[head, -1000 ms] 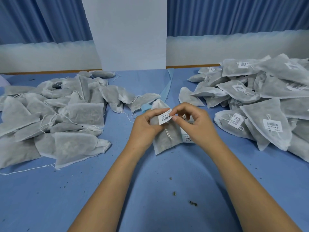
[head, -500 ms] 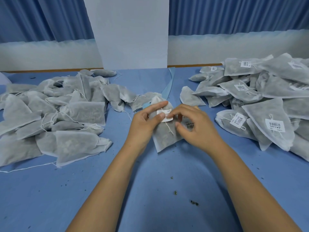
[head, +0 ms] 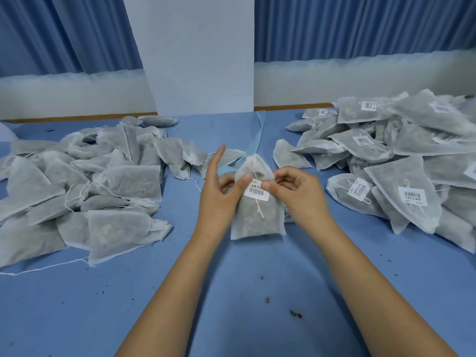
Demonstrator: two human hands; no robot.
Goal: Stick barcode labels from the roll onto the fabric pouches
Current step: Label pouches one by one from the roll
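A grey-white fabric pouch (head: 257, 215) lies at the middle of the blue table, drawstring end pointing away from me. A white barcode label (head: 256, 191) sits flat on its upper part. My left hand (head: 219, 191) pinches the pouch's left edge, thumb on the label's left end, index finger pointing straight up. My right hand (head: 298, 194) grips the pouch's right edge with curled fingers, thumb tip on the label's right end. A light blue backing strip (head: 258, 136) runs from behind the pouch toward the wall. A bit of white label stock (head: 288, 215) peeks out under my right hand.
A heap of pouches without labels (head: 90, 181) covers the left of the table (head: 231, 292). A heap of labelled pouches (head: 401, 161) fills the right. A white panel (head: 195, 55) stands at the back between blue curtains. Dark crumbs (head: 295, 314) lie near me.
The label, held up between both hands a second ago, came down onto the pouch and now lies flat under both thumbs. My left index finger has lifted straight up.
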